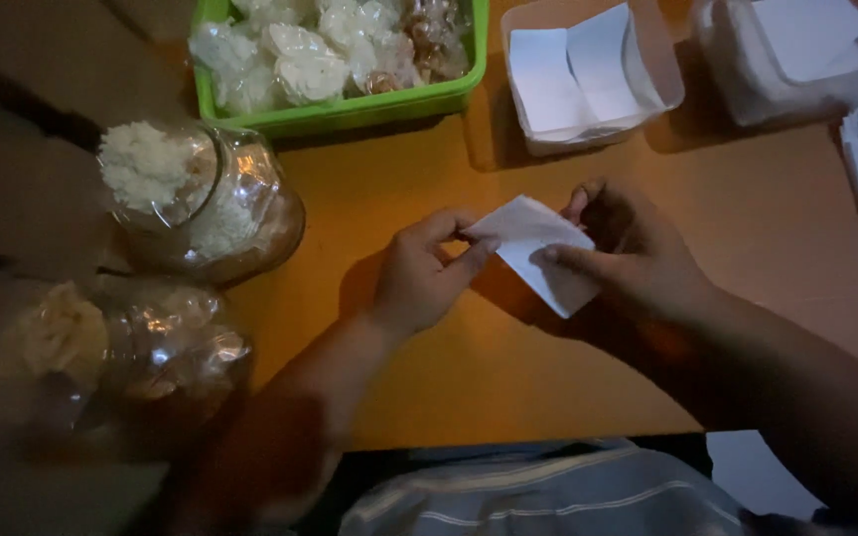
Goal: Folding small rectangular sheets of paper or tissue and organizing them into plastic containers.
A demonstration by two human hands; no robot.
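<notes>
Head view. Left hand (pixel 419 278) pinching the left corner of a white paper sheet (pixel 538 248) between thumb and forefinger. Right hand (pixel 628 253) pinching the sheet's right edge, thumb laid across the top, fingers curled behind. Sheet held just above the orange worktop (pixel 429 387), midway between both hands, partly folded into a slanted shape.

Step judged as folding or opening out a single sheet, at an early stage: no filling on it. Next move judged to call for a steady two-handed grip and a clean crease, without tearing thin paper.

Noted nearby: clear tub of white sheets (pixel 588 74) beyond the right hand; green tray of wrapped pieces (pixel 340 55) at the far edge; two clear jars (pixel 201 203) at left, contents pale, detail too dim to tell.
</notes>
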